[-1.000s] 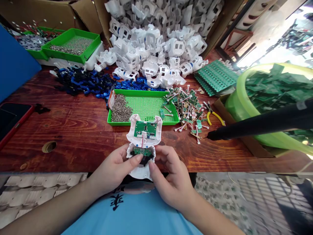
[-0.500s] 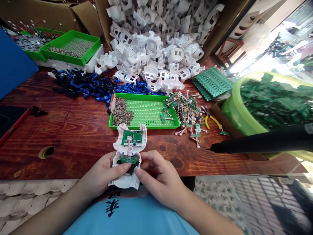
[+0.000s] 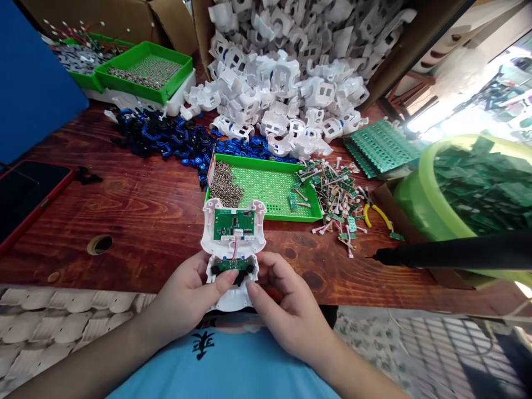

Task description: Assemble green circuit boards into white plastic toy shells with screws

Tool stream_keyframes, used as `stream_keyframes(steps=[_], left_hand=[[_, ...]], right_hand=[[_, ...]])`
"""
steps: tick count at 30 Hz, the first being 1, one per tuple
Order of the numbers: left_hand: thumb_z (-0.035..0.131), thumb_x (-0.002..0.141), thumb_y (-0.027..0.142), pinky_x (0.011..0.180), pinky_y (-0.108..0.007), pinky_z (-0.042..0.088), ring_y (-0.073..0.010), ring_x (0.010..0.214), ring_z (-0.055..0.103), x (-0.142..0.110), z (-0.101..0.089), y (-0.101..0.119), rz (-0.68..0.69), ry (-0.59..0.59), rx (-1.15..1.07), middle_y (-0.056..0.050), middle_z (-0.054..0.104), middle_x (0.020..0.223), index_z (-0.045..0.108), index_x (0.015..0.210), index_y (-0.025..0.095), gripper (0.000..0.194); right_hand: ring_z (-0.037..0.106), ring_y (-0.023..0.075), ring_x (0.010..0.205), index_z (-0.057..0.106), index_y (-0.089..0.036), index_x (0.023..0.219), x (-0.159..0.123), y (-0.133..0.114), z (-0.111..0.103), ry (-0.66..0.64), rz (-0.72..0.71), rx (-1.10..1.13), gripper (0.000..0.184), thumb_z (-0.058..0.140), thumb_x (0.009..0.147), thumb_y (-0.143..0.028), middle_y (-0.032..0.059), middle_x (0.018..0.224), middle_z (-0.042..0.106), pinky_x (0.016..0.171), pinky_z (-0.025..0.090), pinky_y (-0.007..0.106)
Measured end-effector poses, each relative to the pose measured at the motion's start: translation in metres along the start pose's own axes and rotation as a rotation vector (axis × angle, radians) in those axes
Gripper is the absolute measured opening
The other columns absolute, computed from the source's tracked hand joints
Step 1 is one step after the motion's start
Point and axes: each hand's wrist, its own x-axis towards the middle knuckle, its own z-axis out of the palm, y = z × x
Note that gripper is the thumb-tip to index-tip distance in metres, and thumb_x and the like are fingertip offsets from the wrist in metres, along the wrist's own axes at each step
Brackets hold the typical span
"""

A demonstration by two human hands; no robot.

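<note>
At the table's front edge, my left hand [image 3: 197, 288] and my right hand [image 3: 288, 302] grip the lower half of a white plastic housing [image 3: 233, 301] from both sides. My left thumb presses on a black part inside it, beside a small green board [image 3: 226, 265]. The right thumb rests on the housing's right edge, and some right fingers are hidden behind it. Beyond it lies the upper housing half [image 3: 209, 235], open side up, with a larger green circuit board [image 3: 224, 221] inside. A thin red-and-white cable [image 3: 235, 247] joins the two boards.
Behind the housing stands a green tray [image 3: 266, 191] with screws, beside wired small boards [image 3: 338, 191]. Yellow-handled pliers [image 3: 377, 215] and a black screwdriver-like tool [image 3: 440, 255] are at right, near a tub of boards [image 3: 409, 194]. White shells [image 3: 286, 105] and blue parts [image 3: 166, 138] lie behind.
The view has shifted, so the table contents appear further right. The upper housing half now shows its inside more fully, and the cable plug sits lower, at the larger board's near edge. Both hands keep their grip.
</note>
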Motion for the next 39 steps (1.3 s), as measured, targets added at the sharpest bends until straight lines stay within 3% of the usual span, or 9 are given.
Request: stream_keyframes(steps=[7, 16, 24, 30, 39], left_hand=[[0.07, 0.078, 0.031, 0.072, -0.022, 0.055, -0.0179, 0.082, 0.069, -0.002, 0.003, -0.002, 0.053, -0.005, 0.092, -0.002, 0.076, 0.096, 0.068, 0.099, 0.023, 0.023], [0.064, 0.083, 0.028, 0.071, -0.017, 0.053, -0.0137, 0.081, 0.066, -0.003, -0.004, -0.005, 0.042, -0.057, 0.192, 0.0, 0.074, 0.101, 0.063, 0.114, 0.023, 0.032], [0.06, 0.085, 0.026, 0.077, -0.019, 0.052, -0.017, 0.088, 0.067, -0.002, -0.004, 0.0, 0.046, -0.084, 0.342, -0.003, 0.074, 0.104, 0.062, 0.117, 0.019, 0.033], [0.058, 0.086, 0.029, 0.079, -0.021, 0.05, -0.0189, 0.089, 0.066, -0.002, -0.006, -0.006, 0.089, -0.107, 0.487, -0.001, 0.073, 0.109, 0.063, 0.118, 0.025, 0.033], [0.056, 0.087, 0.03, 0.084, -0.023, 0.048, -0.0198, 0.091, 0.064, -0.005, -0.004, -0.004, 0.127, -0.107, 0.57, -0.001, 0.072, 0.108, 0.065, 0.116, 0.027, 0.031]], right_hand=[[0.055, 0.0114, 0.07, 0.049, -0.023, 0.097, 0.001, 0.001, 0.003, 0.01, 0.13, -0.047, 0.018, 0.058, 0.082, -0.022, -0.0009, 0.079, 0.057, 0.065, 0.051, 0.023], [0.057, 0.0165, 0.086, 0.048, -0.025, 0.11, 0.003, 0.006, 0.003, -0.026, 0.178, 0.04, 0.027, 0.058, 0.085, -0.025, -0.0026, 0.075, 0.048, 0.079, 0.051, 0.03], [0.054, 0.0124, 0.074, 0.05, -0.027, 0.105, 0.001, 0.0, -0.007, -0.095, 0.143, -0.111, 0.018, 0.053, 0.087, -0.025, -0.0007, 0.086, 0.058, 0.075, 0.05, 0.026], [0.052, 0.0118, 0.062, 0.055, -0.023, 0.098, 0.0, 0.0, -0.006, 0.007, 0.131, -0.224, 0.014, 0.051, 0.089, -0.032, -0.0006, 0.073, 0.057, 0.069, 0.051, 0.024], [0.059, 0.0141, 0.075, 0.053, -0.023, 0.093, 0.001, 0.007, -0.001, 0.048, 0.138, -0.152, 0.008, 0.051, 0.087, -0.028, -0.0008, 0.076, 0.058, 0.066, 0.051, 0.023]])
